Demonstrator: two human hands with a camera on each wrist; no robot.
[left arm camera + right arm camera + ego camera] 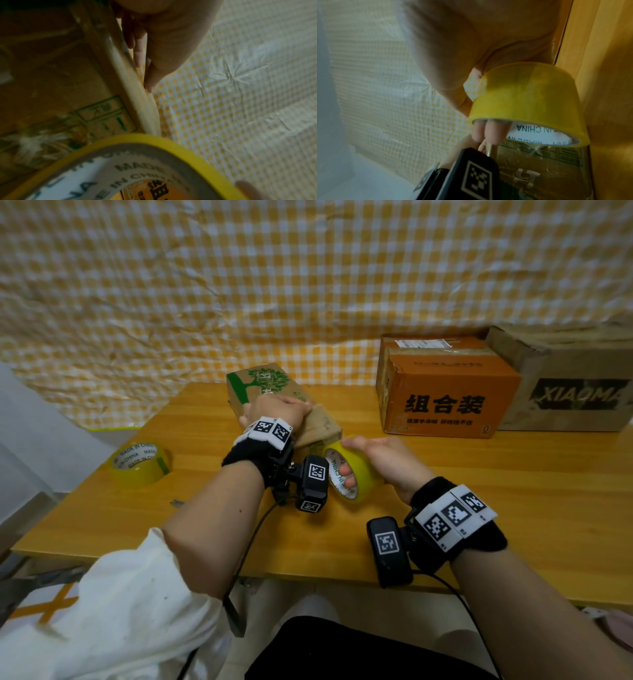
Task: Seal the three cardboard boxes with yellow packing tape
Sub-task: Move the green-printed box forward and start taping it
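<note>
Right hand [387, 462] grips yellow tape roll [356, 470], fingers through core, at near end of green-printed box [270, 392] mid-table. Left hand [277, 409] presses flat, fingers straight, on box top.

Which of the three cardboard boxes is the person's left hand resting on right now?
The small brown cardboard box with the green tree print, under the left hand. The orange cardboard box and the big brown one stand untouched at the right.

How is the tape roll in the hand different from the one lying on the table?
The held tape roll stands on edge beside the tree-print box, with the right hand's fingers through its core; the spare tape roll lies flat on the table, untouched, far left. Both are yellow and printed MADE IN CHINA.
</note>
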